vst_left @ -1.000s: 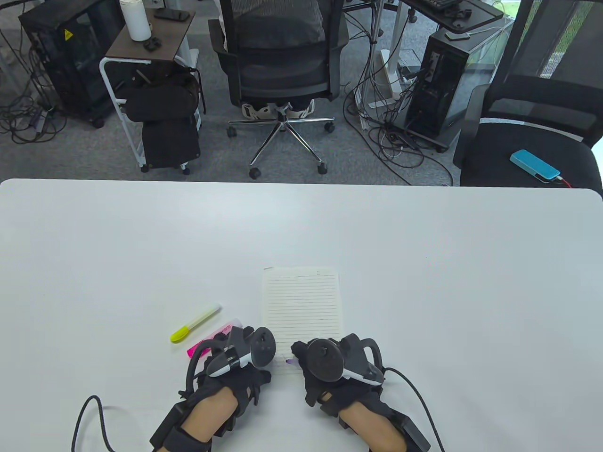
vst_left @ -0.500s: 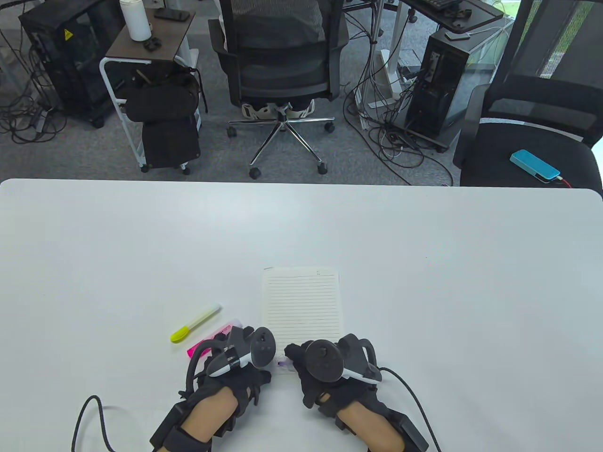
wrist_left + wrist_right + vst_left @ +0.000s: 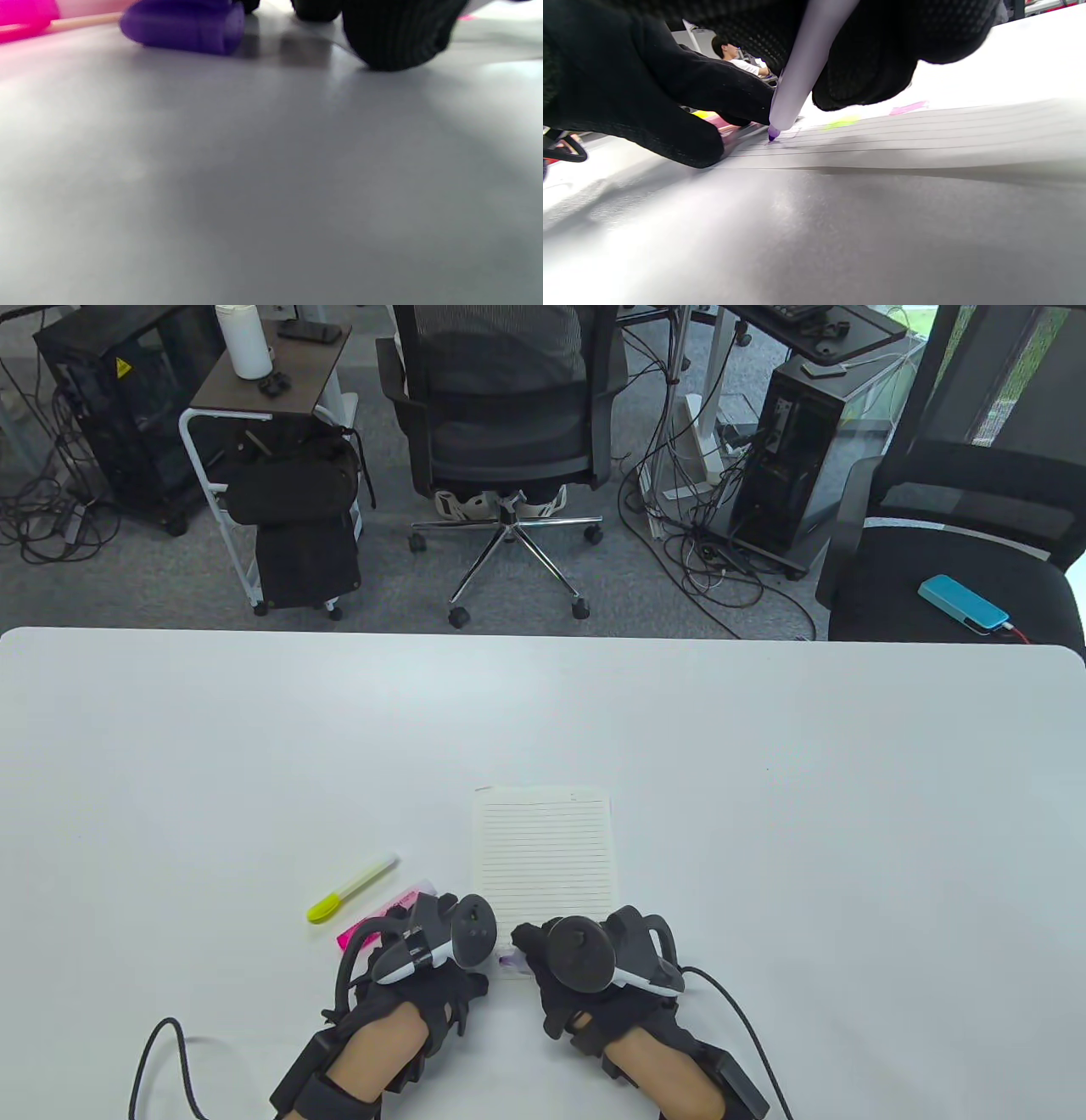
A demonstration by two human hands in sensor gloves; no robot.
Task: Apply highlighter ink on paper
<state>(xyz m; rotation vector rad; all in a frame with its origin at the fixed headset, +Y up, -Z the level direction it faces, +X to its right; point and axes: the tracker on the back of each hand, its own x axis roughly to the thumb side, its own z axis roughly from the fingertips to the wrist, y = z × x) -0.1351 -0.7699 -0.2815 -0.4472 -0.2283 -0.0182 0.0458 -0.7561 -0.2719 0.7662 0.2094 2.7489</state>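
Observation:
A lined paper sheet (image 3: 543, 857) lies on the white table (image 3: 764, 780). My right hand (image 3: 526, 946) grips a pale purple highlighter (image 3: 801, 72). Its tip (image 3: 772, 134) touches the sheet's near left corner, where a faint purple stroke shows. A short yellow mark (image 3: 842, 123) and a pink mark (image 3: 908, 108) sit on the paper farther along. My left hand (image 3: 441, 950) rests on the table at the sheet's left edge. A purple cap (image 3: 182, 25) lies by its fingertips (image 3: 398, 34); whether they hold it is hidden.
A yellow highlighter (image 3: 352, 888) and a pink one (image 3: 373, 920) lie on the table left of my left hand. Glove cables trail off the near edge. Office chairs, a cart and computer towers stand beyond the far edge.
My right hand has slid a little to the left along the bottom of the sheet, taking the highlighter tip with it. The left hand has stayed put.

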